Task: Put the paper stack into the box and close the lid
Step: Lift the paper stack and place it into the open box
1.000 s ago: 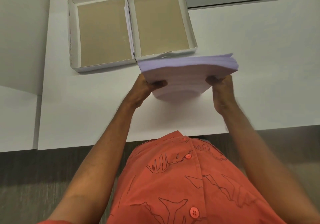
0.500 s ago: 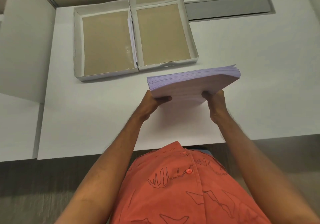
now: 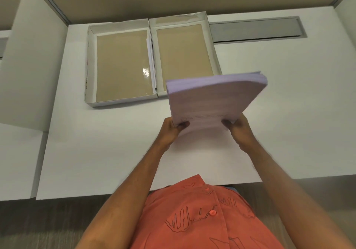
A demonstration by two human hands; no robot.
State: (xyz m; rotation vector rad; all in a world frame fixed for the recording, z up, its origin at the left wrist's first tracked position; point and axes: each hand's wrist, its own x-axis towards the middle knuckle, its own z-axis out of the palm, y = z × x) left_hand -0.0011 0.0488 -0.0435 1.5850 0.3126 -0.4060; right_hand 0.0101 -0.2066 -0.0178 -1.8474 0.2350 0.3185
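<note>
A thick white paper stack (image 3: 210,98) is held in the air over the desk, its far edge tipped upward. My left hand (image 3: 171,131) grips its near left corner and my right hand (image 3: 239,131) grips its near right corner. Behind it lie two open white trays with brown cardboard bottoms, side by side and touching: the left tray (image 3: 90,65) and the right tray (image 3: 211,42). Which is the box and which the lid I cannot tell. The stack's far left corner covers the near right corner of the right tray.
The white desk (image 3: 289,113) reaches from the trays to its near edge by my orange shirt. A grey recessed slot (image 3: 254,30) lies at the back right. A white partition (image 3: 32,65) stands to the left and a beige wall panel runs along the back.
The stack has tipped further up at its far edge and moved toward the trays, now overlapping the right tray's near corner. Both hands keep their grip on its near corners.
</note>
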